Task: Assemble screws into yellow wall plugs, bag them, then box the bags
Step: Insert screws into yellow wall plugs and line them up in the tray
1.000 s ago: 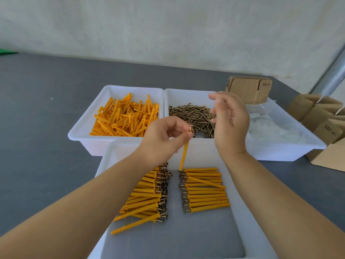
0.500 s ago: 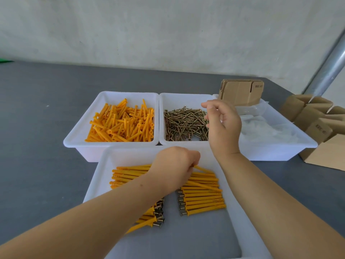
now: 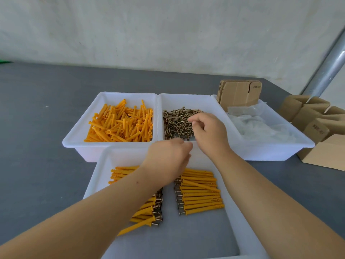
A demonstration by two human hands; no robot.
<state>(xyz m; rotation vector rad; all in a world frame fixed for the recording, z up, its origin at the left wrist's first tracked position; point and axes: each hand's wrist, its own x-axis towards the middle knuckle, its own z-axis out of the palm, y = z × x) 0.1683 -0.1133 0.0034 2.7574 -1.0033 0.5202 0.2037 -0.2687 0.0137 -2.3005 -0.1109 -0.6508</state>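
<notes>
A person's right hand pinched at the loose screws in the 12 o'clock tray, whether holding 1, unclear; the left hand, fingers curled, contents hidden, hovered above the assembled plugs. Empty yellow wall plugs waited at 11 o'clock. Tangled screws risked several lifting together and spilling.

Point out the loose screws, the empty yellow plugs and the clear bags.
loose screws (image 3: 175, 124), head view, middle of the pile
empty yellow plugs (image 3: 121, 126), head view, centre of the heap
clear bags (image 3: 261, 128), head view, crumpled plastic
</notes>
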